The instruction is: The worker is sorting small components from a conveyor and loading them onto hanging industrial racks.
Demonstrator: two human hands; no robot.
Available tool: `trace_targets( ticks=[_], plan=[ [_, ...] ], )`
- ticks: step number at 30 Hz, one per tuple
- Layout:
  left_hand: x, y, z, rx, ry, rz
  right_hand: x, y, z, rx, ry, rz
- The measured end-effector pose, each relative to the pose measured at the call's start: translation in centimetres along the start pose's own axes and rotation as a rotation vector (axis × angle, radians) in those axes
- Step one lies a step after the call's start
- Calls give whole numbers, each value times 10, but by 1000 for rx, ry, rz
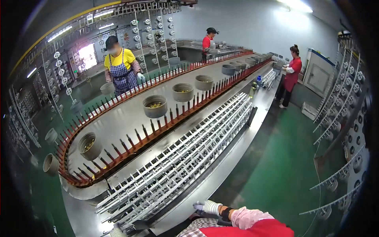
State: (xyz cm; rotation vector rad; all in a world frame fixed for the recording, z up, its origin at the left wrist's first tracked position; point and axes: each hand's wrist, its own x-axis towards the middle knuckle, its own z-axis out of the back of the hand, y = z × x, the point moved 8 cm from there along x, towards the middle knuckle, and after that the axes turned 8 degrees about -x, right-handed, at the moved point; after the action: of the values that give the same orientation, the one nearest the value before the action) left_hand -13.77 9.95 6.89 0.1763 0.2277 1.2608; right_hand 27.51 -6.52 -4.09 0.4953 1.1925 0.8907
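Lying just ahead of left hand's [117, 229] fingers, pale metal rack stack [179, 166] stretched lengthwise away toward far right; left hand placed nearer, at near end, grasp cannot be told; from right hand's [202, 206] fingers, stack set apart, left-ahead across bench [189, 201] edge, clench cannot be told

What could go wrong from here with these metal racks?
The metal racks lie piled closely with many prongs, so lifting one might snag its neighbours. The left hand is close to the rack ends, so its glove could catch or fingers get pinched. The row of upright pegs runs alongside the pile; a rack swung that way could strike them.
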Motion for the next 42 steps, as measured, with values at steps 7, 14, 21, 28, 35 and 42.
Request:
trace_targets(
  ticks=[7,14,21,28,35,42],
  plan=[
    [-9,91,-63,-1130,-455,-126,23,31,34,694,-244,61],
    [-70,30,144,-500,-269,75,46,74,174,1493,-570,458],
    [-91,0,122,-586,-439,12,35,87,223,1594,-777,290],
    [-97,-49,149,-553,-74,84,13,71,216,1569,-735,389],
    [-108,-57,109,-682,-61,4,7,52,223,1637,-612,333],
    [-130,-54,96,-454,-240,-55,-1,34,230,1646,-631,276]
  ],
)
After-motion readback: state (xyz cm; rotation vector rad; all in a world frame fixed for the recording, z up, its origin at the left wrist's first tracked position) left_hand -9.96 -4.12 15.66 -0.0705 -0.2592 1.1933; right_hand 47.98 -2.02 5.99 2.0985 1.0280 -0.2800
